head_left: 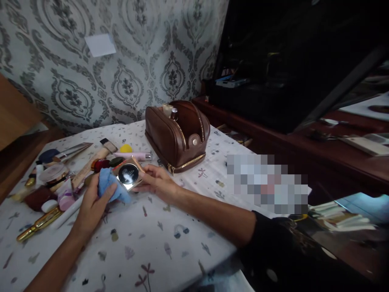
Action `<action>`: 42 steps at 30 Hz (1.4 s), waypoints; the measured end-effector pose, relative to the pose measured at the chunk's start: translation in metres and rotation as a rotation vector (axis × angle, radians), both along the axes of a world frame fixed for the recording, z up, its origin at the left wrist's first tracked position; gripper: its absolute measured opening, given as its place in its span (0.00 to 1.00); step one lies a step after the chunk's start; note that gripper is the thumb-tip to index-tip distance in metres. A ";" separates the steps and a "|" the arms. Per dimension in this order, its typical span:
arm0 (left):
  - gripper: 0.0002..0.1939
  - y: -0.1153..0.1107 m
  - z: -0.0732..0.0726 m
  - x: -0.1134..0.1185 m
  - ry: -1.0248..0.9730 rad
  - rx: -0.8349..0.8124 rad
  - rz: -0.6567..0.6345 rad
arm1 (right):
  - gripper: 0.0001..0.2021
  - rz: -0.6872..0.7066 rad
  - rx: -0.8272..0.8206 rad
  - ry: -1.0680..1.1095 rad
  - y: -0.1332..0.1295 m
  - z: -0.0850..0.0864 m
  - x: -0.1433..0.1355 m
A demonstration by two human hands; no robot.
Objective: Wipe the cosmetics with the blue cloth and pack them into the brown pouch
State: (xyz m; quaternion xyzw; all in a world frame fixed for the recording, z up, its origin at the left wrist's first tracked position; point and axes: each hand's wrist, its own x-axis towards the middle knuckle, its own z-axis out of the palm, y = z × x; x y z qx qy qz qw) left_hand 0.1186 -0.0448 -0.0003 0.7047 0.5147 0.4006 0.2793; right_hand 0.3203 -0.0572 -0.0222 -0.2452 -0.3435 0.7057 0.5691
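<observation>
Notably, a square, gold-edged compact [128,174] with a dark, shiny round face is held above the table, to the left of the brown bag [161,134] and nearer the viewer. The right hand [159,182] pinches its bag-side edge between thumb and fingers; the left hand [94,207] grasps a bunched blue cloth [106,184] at the opposite edge, where contact is partly hidden. Left of the bag lie a yellow sponge [126,149], a pink tube [133,155] and, farther out and nearer the viewer, a gold tube [39,224] among crowded cosmetics. The bag itself stands unzipped, a silver cap [174,112] showing in its mouth; patterned wallpaper [127,85] rises behind it. The edge hold appears to be the weak point: firm sideways pressure from the cloth could twist the smooth compact out of the fingertips, and a drop onto the printed tablecloth [170,227] or neighbouring items might crack it. A wide sweep of the left hand could also set the nearby tubes rolling.
</observation>
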 end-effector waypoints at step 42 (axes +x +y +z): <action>0.48 -0.003 -0.007 0.001 -0.202 -0.037 -0.273 | 0.39 0.128 -0.051 -0.121 -0.005 0.016 0.009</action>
